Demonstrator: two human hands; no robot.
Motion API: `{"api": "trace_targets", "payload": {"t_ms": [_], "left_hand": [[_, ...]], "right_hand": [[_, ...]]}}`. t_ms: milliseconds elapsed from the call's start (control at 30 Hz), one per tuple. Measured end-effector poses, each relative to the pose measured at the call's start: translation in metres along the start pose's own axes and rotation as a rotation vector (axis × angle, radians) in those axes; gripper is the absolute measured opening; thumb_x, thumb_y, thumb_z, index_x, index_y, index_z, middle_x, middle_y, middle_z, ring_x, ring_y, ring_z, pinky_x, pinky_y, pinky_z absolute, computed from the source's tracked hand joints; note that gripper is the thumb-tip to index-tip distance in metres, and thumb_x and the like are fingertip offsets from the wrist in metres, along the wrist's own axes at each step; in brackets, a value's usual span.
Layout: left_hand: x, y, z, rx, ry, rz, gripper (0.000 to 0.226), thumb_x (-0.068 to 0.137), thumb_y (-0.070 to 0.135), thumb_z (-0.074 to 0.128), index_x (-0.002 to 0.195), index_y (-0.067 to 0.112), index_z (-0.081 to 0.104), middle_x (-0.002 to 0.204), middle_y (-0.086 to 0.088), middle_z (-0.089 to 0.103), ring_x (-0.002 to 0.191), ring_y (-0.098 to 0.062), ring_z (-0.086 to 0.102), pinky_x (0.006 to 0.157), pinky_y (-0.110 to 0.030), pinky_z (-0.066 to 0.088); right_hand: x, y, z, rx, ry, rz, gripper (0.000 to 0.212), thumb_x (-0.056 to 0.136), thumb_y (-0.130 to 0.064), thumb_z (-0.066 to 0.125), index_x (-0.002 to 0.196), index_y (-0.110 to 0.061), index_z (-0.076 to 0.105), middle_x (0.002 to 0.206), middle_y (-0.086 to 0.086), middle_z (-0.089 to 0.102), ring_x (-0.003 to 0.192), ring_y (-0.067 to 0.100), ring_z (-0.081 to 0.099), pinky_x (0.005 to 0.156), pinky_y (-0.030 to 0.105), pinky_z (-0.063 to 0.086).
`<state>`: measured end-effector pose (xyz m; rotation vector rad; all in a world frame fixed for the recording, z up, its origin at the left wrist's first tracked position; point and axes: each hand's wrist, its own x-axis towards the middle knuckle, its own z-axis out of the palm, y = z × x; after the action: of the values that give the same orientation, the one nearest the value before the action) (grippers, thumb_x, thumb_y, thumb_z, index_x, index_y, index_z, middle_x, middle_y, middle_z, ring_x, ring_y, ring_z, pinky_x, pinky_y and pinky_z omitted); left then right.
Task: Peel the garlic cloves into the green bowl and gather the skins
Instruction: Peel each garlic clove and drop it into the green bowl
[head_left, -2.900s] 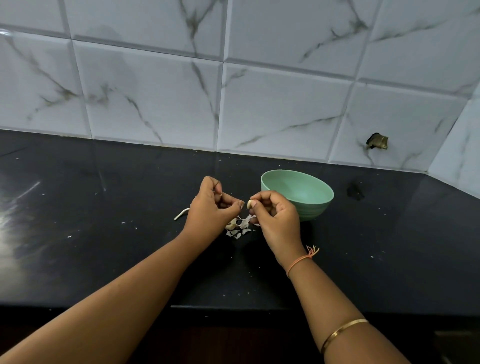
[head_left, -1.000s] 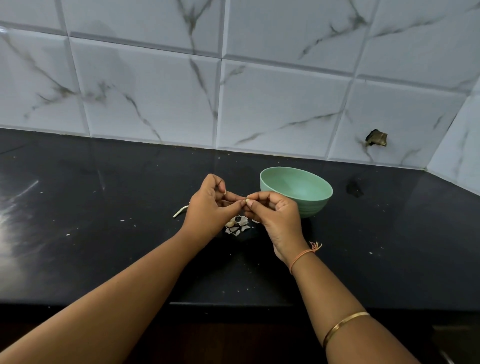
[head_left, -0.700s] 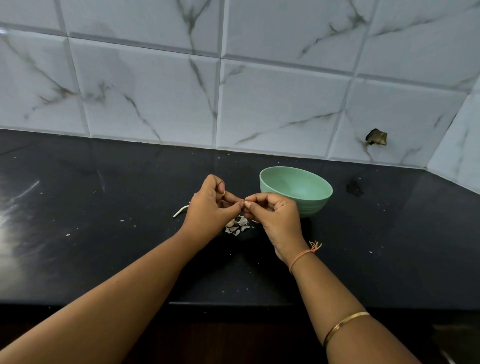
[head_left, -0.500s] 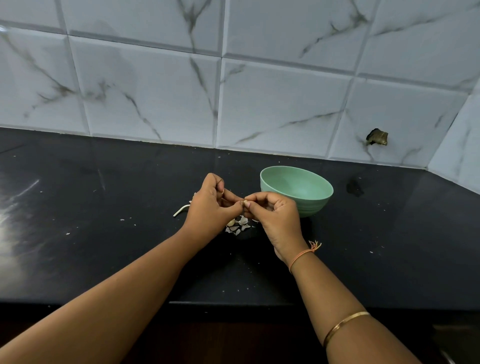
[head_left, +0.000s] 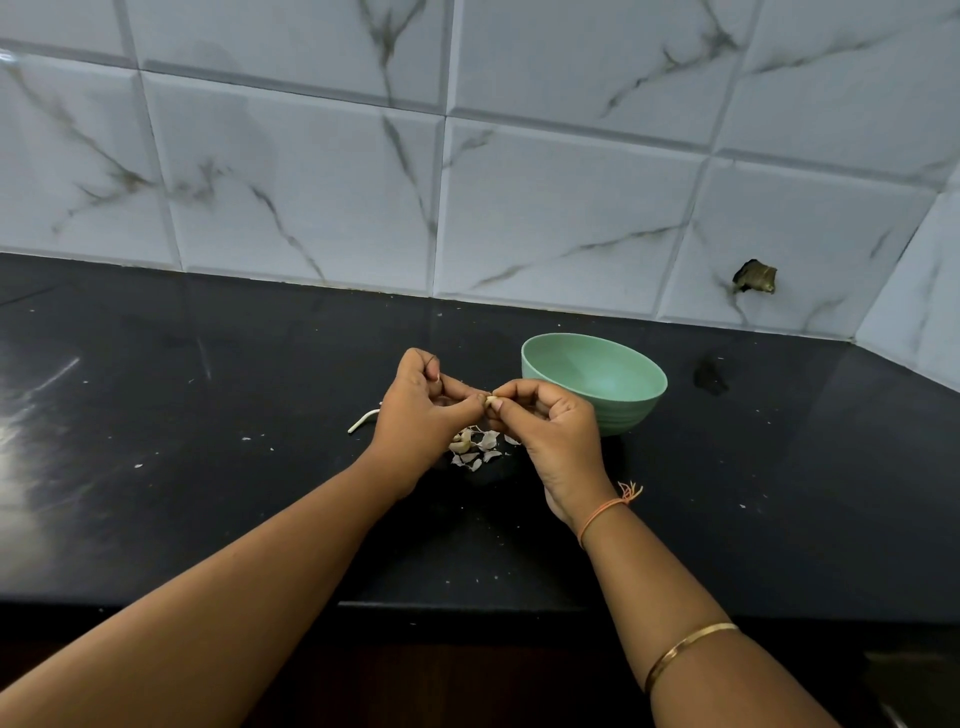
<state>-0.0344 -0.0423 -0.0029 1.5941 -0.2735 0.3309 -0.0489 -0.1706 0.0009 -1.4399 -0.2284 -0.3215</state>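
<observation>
A small pale garlic clove is pinched between the fingertips of my left hand and my right hand, held above the black counter. Only its tip shows between the thumbs. Below the hands lies a small heap of papery garlic skins with a clove or two among them. The green bowl stands upright just right of my right hand; no cloves show in the part of its inside that I can see.
A thin white garlic stem lies on the black counter left of my left hand. White specks dot the counter. The marble-tiled wall rises behind, with a chipped hole at the right. The counter's front edge runs beneath my forearms.
Both hands have stayed together over the skin heap, working the clove between the fingertips with small finger shifts. The bowl and the skins have not moved.
</observation>
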Motion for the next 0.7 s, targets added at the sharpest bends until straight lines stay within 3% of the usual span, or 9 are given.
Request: {"api": "trace_targets", "payload": {"t_ms": [133,267,500,600,700], "left_hand": [[0.0003,-0.0002,-0.0002,-0.134,0.014,-0.04,0.041,0.082,-0.009,0.062,0.083,0.017,0.03,0.075,-0.01,0.069,0.076,-0.028,0.069,0.083,-0.043,0.055],[0.0041,-0.0025,-0.004,-0.198,0.069,-0.059,0.04,0.085,-0.009,0.059,0.083,0.017,0.03,0.069,-0.006,0.068,0.065,-0.013,0.067,0.073,-0.031,0.054],[0.0014,0.0005,-0.0028,-0.137,0.038,-0.027,0.039,0.083,-0.008,0.063,0.082,0.016,0.032,0.079,-0.013,0.069,0.079,-0.026,0.068,0.087,-0.048,0.054],[0.0006,-0.0004,-0.0022,-0.034,0.042,0.011,0.039,0.082,-0.003,0.066,0.08,0.017,0.032,0.076,-0.007,0.071,0.08,-0.034,0.068,0.084,-0.052,0.054],[-0.0007,-0.0007,-0.0004,0.1,0.036,0.058,0.038,0.082,0.003,0.068,0.08,0.017,0.033,0.075,0.0,0.071,0.081,-0.034,0.068,0.077,-0.048,0.055]], "right_hand": [[0.0001,-0.0008,-0.0004,0.028,0.012,0.012,0.016,0.08,0.009,0.061,0.077,-0.006,0.065,0.067,0.001,0.068,0.064,0.012,0.064,0.068,0.021,0.056],[0.0014,-0.0014,-0.0027,0.117,0.046,0.04,0.014,0.081,0.009,0.061,0.078,-0.004,0.064,0.069,0.005,0.064,0.062,0.011,0.063,0.068,0.021,0.056],[0.0022,-0.0012,-0.0031,0.15,0.035,0.082,0.014,0.083,0.009,0.059,0.078,-0.004,0.061,0.064,0.001,0.064,0.061,0.01,0.061,0.069,0.025,0.055],[0.0028,-0.0019,-0.0025,0.164,0.033,0.095,0.013,0.083,0.008,0.058,0.078,-0.003,0.061,0.063,0.002,0.063,0.059,0.01,0.06,0.066,0.024,0.054],[0.003,-0.0036,-0.0016,0.192,0.049,0.103,0.011,0.083,0.007,0.058,0.078,-0.002,0.061,0.065,0.005,0.062,0.059,0.009,0.06,0.061,0.021,0.054]]}}
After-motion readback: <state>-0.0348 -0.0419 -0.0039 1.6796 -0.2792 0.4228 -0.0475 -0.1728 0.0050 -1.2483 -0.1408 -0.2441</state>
